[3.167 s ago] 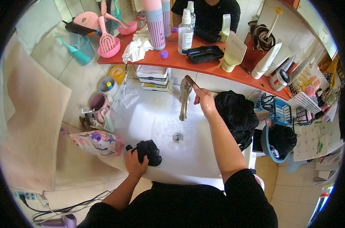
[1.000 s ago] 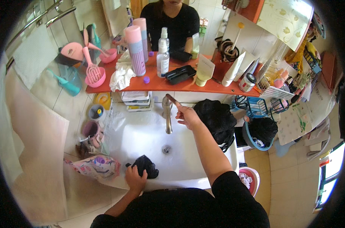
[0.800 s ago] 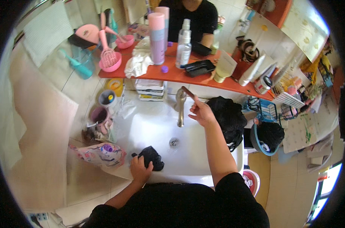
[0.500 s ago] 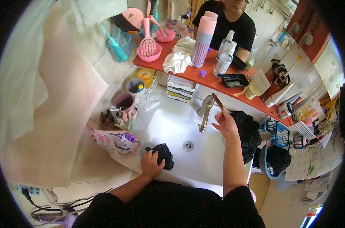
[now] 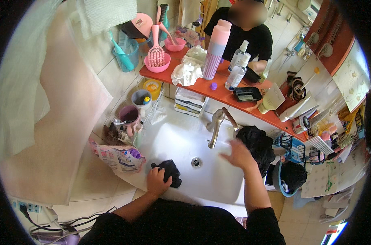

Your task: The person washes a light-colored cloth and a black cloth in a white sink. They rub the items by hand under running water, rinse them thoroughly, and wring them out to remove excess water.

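My left hand (image 5: pixel 157 180) grips a wet black cloth (image 5: pixel 170 172) on the front left of the white sink (image 5: pixel 181 143). My right hand (image 5: pixel 237 153) hovers open over the basin, fingers spread, just right of the silver faucet (image 5: pixel 216 124) and clear of its lever. The drain (image 5: pixel 196 162) lies between both hands. A heap of black fabric (image 5: pixel 257 143) rests on the sink's right edge, right behind my right hand.
An orange shelf (image 5: pixel 218 92) above the sink carries a tall pink bottle (image 5: pixel 216 49), spray bottles, a crumpled white cloth (image 5: pixel 188 69) and a pink bowl with a brush (image 5: pixel 157 61). Cups and a printed pouch (image 5: pixel 118 155) crowd the left rim. Blue baskets (image 5: pixel 291 163) stand right.
My right hand has let go of the faucet lever and dropped down over the basin with fingers spread. My left hand stays closed on the black cloth. The view has tilted.
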`<state>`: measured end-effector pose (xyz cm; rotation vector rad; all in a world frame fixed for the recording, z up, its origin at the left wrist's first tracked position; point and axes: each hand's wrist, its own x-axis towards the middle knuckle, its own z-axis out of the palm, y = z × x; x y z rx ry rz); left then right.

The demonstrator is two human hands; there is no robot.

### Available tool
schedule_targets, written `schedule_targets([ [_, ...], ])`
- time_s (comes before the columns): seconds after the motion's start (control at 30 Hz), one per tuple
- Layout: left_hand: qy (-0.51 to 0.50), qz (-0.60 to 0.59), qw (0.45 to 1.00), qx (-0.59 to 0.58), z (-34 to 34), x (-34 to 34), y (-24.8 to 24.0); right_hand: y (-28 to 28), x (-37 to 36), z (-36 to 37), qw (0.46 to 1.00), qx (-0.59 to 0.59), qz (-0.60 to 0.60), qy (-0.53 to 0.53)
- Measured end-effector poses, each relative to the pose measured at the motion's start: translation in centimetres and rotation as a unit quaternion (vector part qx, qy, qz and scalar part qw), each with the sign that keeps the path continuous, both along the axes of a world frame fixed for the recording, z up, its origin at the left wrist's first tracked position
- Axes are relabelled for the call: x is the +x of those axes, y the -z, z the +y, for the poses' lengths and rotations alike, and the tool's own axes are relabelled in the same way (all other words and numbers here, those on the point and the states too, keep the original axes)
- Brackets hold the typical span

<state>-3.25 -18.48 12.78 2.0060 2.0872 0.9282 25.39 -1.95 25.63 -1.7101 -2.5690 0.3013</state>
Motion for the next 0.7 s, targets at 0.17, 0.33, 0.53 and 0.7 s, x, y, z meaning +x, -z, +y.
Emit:
schedule_targets([
  [0.17,-0.001,-0.006,1.0,0.02,0.3,0.4,-0.1,-3.8,-5.1,0.1,0.973,-0.092,-0.146,-0.151],
  [0.33,0.0,0.011,1.0,0.029,-0.1,-0.1,-0.5,-8.4,-14.2,4.6,0.94,0.21,0.182,-0.199],
  [0.53,0.011,0.006,0.999,0.03,0.0,0.0,-0.5,-11.7,-19.6,11.0,0.894,0.404,0.056,-0.184],
  [0.7,-0.03,0.005,1.0,-0.008,-0.3,0.5,6.3,-14.4,-19.1,13.0,0.931,0.271,0.124,-0.208],
])
